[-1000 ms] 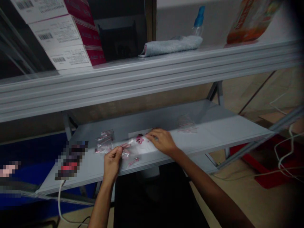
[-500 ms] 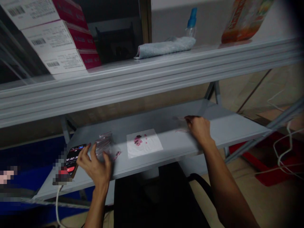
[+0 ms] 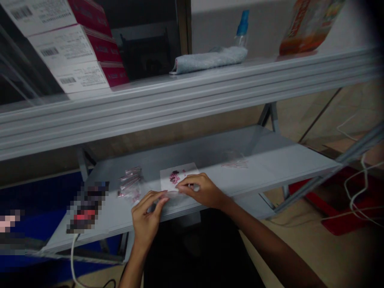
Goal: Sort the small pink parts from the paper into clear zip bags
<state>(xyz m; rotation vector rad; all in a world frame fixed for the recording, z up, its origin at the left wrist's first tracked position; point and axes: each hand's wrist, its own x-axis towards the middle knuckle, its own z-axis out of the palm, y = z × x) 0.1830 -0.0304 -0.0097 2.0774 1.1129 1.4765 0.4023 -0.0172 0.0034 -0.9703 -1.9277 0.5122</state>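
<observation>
Here, clear bag [image 3: 177,199], pink edge [image 3: 172,191] left-to-right

White-and-magenta boxes [image 3: 75,56] stand stacked on a ridged grey upper shelf [image 3: 192,95], left of a folded pale-blue cloth [image 3: 210,61], with a blue-topped spray bottle [image 3: 243,27] just behind it and an orange-tinted bottle [image 3: 303,36] farther right. White cables [image 3: 365,176] dangle at lower right, near a red container [image 3: 339,226].

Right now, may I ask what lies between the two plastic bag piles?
The head view shows a white sheet bearing pink pieces, plus left hand and right hand with another bag.
</observation>
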